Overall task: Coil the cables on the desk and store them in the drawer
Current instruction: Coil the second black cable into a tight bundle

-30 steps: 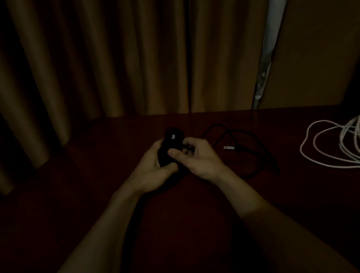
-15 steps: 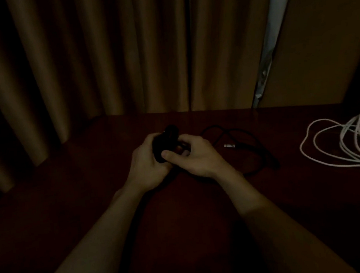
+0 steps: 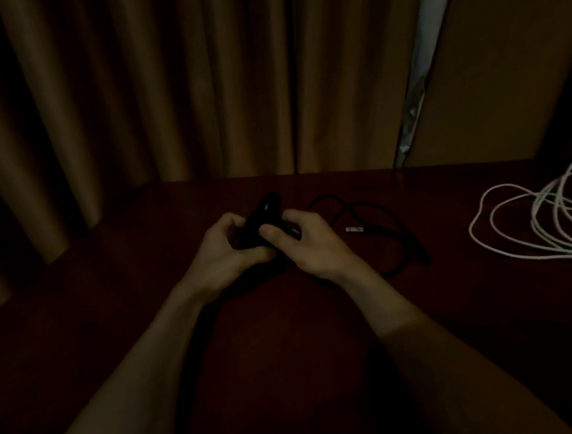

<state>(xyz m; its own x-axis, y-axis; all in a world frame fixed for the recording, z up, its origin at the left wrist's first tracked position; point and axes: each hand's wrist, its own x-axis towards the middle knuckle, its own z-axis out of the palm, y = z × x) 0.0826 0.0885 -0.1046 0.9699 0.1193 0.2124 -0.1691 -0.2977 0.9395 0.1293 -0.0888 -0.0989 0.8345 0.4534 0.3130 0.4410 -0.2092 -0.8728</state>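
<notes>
Two bare hands meet on one black cable [image 3: 260,219], bunched dark between them at the middle of the desk [image 3: 112,301]. The left hand [image 3: 225,253] curls round its near side, and the right hand [image 3: 309,246] grips it, thumb pressed on top. Its tail runs right in one loose loop [image 3: 405,241] beside a single metal plug [image 3: 355,229]. One tangle of white cable [image 3: 520,227] sprawls well apart, far right. Since a second ago the bunch has edged slightly away from the person, while loop, plug and tangle lie unchanged.

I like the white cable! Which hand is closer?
Right. The right hand is left of the loose white cable; the left hand is farther left, past the black cable bundle both hold.
</notes>
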